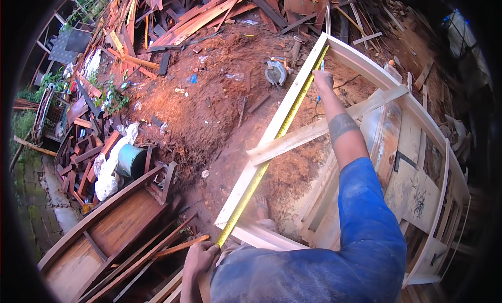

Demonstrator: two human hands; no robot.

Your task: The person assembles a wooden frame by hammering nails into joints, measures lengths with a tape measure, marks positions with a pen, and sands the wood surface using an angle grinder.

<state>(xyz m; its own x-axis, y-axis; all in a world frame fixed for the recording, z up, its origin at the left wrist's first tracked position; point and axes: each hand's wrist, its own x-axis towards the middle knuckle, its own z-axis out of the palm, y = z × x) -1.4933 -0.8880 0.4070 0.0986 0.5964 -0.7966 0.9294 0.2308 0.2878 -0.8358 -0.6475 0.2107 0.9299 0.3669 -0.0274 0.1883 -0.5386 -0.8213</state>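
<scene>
A pale wooden frame with a diagonal board across it slants away from me. A yellow tape measure is stretched along its long rail, partly behind that board. Low at the left, my left hand has its fingers closed on the tape's near end, just beyond the rail's lower corner. My right arm reaches up to the far part of the rail, where my right hand grips a thin blue-and-white pen beside the tape. Part of a bare foot shows inside the frame.
A circular saw lies on the reddish dirt beyond the frame. Scrap boards pile up behind. A dark green bucket and a brown wooden frame sit at the left, among loose wood. Pale boards and panels lie at the right.
</scene>
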